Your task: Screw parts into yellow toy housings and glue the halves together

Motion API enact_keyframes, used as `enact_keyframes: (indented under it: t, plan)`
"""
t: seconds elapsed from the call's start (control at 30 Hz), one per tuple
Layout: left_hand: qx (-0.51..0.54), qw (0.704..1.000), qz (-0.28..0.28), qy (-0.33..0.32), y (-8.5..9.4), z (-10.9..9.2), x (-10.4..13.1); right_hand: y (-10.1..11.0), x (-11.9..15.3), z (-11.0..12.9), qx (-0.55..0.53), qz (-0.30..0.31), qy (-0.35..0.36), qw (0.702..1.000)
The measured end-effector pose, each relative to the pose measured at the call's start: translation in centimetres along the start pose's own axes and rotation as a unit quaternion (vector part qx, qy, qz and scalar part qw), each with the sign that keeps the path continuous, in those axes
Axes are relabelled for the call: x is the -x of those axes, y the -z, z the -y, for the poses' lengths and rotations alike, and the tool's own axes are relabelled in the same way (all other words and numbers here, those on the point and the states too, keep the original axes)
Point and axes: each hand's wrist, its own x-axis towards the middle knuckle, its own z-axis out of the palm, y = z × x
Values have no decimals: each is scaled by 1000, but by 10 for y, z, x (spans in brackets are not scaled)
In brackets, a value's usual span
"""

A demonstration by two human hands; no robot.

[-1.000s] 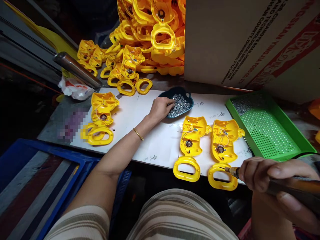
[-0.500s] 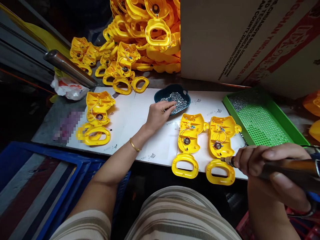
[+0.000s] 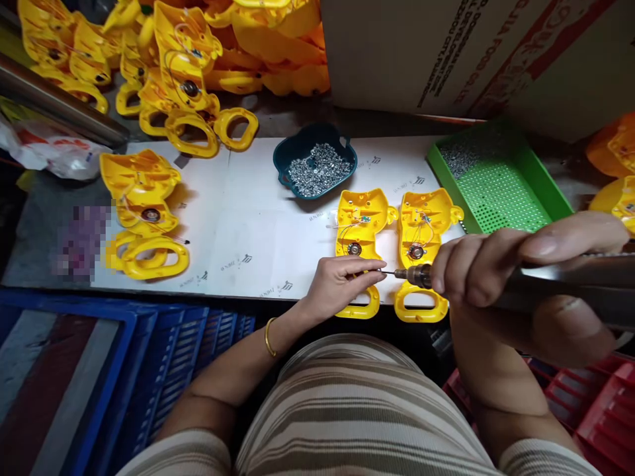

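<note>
Two yellow plastic toy shells lie side by side at the near edge of the white sheet, one on the left (image 3: 360, 221) and one on the right (image 3: 424, 221), each with a small speaker and wires inside. My right hand (image 3: 496, 268) grips an electric screwdriver (image 3: 555, 281) whose thin bit points left. My left hand (image 3: 342, 281) is pinched at the bit's tip, just over the left shell's handle; a screw there is too small to tell. A dark teal bowl (image 3: 347, 149) full of small silver screws sits behind the shells.
A green perforated tray (image 3: 546, 182) with screws stands at the right. A cardboard box (image 3: 471, 53) rises behind. More yellow shells are piled at the back left (image 3: 183, 73) and stacked at the left (image 3: 141, 211). Blue crates (image 3: 124, 357) and red crates (image 3: 600, 410) sit below.
My left hand has left the screw bowl and come back to the screwdriver's tip. My right hand has brought the screwdriver left and up over the shells. The view has tilted down.
</note>
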Motion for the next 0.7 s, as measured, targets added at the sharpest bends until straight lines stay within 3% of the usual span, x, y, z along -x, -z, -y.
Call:
enact_keyframes:
  t: [0.17, 0.27, 0.37, 0.57, 0.7]
  plan:
    - [16, 1000, 12, 17, -3, -2, 2, 11, -2, -8, 19, 75, -10, 997]
    - [32, 999, 11, 40, -5, -1, 3, 14, -2, -8, 28, 51, -22, 998]
    - [50, 995, 21, 81, -6, 1, 4, 16, -3, -6, 26, 64, -25, 997]
    - [20, 996, 58, 66, -7, 2, 7, 12, 1, 0, 39, 53, -36, 997]
    - [23, 995, 53, 81, -8, 3, 11, 10, 3, 1, 45, 46, -27, 998]
